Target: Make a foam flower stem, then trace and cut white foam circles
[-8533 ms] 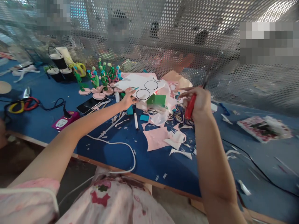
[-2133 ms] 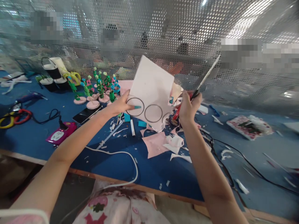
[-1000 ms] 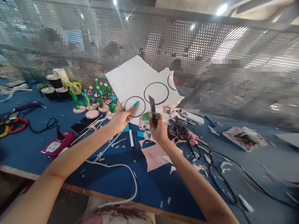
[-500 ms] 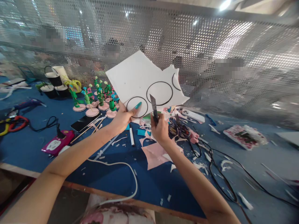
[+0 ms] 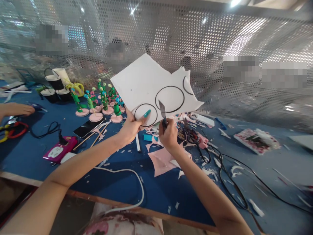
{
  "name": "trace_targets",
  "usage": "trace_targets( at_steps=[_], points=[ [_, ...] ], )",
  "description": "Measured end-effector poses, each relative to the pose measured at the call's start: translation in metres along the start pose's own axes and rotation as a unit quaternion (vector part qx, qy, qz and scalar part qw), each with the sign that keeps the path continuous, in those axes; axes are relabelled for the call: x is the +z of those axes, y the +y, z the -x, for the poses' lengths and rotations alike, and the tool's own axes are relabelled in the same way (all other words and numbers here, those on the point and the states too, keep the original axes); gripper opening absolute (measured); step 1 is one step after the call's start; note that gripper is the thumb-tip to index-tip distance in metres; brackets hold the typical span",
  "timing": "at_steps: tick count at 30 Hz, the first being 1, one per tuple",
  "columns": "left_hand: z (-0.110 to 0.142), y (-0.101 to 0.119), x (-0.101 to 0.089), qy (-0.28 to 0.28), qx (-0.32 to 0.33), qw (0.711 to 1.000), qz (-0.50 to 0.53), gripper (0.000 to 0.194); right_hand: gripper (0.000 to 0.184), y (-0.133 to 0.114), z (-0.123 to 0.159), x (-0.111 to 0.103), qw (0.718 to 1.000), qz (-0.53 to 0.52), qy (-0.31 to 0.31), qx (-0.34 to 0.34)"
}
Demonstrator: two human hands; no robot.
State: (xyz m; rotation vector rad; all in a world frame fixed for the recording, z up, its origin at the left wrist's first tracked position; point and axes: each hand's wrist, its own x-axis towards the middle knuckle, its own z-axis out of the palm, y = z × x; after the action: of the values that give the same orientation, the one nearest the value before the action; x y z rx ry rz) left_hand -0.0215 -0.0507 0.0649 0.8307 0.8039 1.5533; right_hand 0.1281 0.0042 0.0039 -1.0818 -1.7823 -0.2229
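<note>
My left hand (image 5: 132,129) grips the lower left edge of a white foam sheet (image 5: 139,81), its thumb pressed flat on the front face. Black circles are drawn on the sheet, and its right edge is jagged where pieces are gone. In my right hand (image 5: 169,133) a utility knife (image 5: 162,111) points upward, fingers wrapped round its handle. The blade stands in front of the larger circle; whether it touches the foam I cannot tell. Both hands are raised above the blue table (image 5: 117,192).
Paper flowers on pink discs (image 5: 96,117) stand behind my left hand. A phone (image 5: 89,128), a magenta power bank (image 5: 61,149), a white marker (image 5: 138,143), pink scraps (image 5: 163,161) and cables (image 5: 221,173) lie around. Another person's hand (image 5: 18,109) is at far left. A perforated metal screen (image 5: 207,42) rises behind.
Another person's hand has come in at the far left, by the glue gun. The foam sheet has shifted slightly right and down, with my hands still holding sheet and knife.
</note>
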Motion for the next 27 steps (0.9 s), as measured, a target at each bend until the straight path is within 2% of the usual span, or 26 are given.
trace_targets(
  at_steps=[7, 15, 21, 24, 27],
  points=[
    [0.003, 0.006, 0.008, 0.017, -0.036, 0.997, 0.063, 0.081, 0.012, 0.000, -0.003, -0.005, 0.999, 0.013, 0.025, -0.043],
    [-0.002, 0.012, 0.006, 0.052, -0.036, 0.993, 0.100, 0.086, 0.016, 0.004, -0.005, 0.002, 0.993, 0.020, 0.052, -0.105],
    [-0.004, 0.013, 0.005, 0.051, 0.001, 0.993, 0.106, 0.077, 0.014, 0.001, -0.002, 0.003, 0.993, 0.034, 0.043, -0.104],
    [-0.010, 0.027, 0.000, 0.058, 0.025, 0.991, 0.114, 0.075, 0.014, 0.004, -0.001, 0.004, 0.994, 0.040, 0.043, -0.096],
    [-0.018, 0.046, -0.009, 0.077, 0.098, 0.985, 0.120, 0.072, 0.014, 0.011, -0.001, 0.006, 0.994, 0.040, 0.052, -0.089]
  ],
)
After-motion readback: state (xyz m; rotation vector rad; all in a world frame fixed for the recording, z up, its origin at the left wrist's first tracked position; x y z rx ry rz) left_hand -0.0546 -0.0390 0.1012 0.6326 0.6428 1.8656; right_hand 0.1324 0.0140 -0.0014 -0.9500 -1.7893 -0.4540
